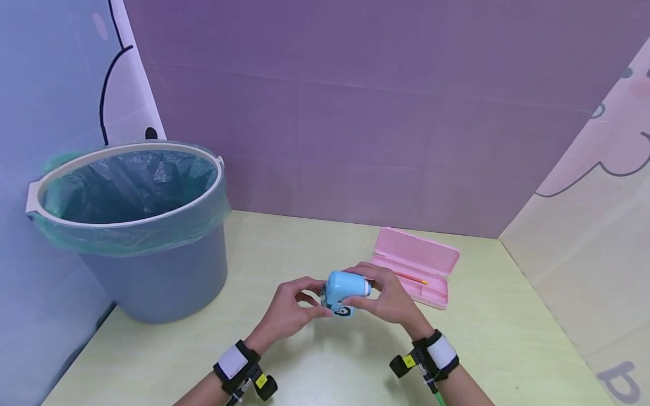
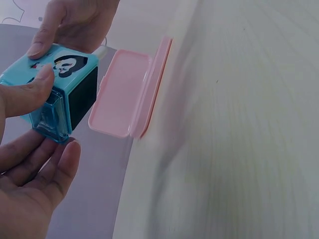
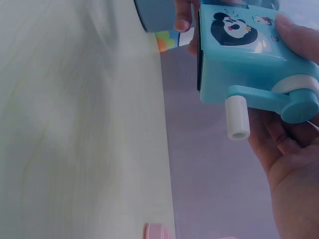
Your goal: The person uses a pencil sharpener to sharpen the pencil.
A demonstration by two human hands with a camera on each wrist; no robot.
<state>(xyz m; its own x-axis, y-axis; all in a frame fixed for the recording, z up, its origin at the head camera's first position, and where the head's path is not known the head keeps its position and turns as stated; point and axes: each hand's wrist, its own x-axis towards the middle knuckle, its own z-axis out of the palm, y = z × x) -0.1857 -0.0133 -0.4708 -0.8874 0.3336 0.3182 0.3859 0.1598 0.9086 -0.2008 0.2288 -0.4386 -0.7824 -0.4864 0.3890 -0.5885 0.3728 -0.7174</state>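
A light blue crank pencil sharpener with a panda picture is held above the table between both hands. My right hand grips its body near the crank end, thumb on one side and fingers on the other. At the opposite end, the thumb and fingers of my left hand pinch around the see-through blue drawer. A dark base shows in the left wrist view. In the right wrist view, the crank arm ends in a white knob.
Behind the right hand lies an open pink pencil case with an orange pencil in it. A large bin lined with a green bag stands at the left. Purple and patterned sheets wall the table.
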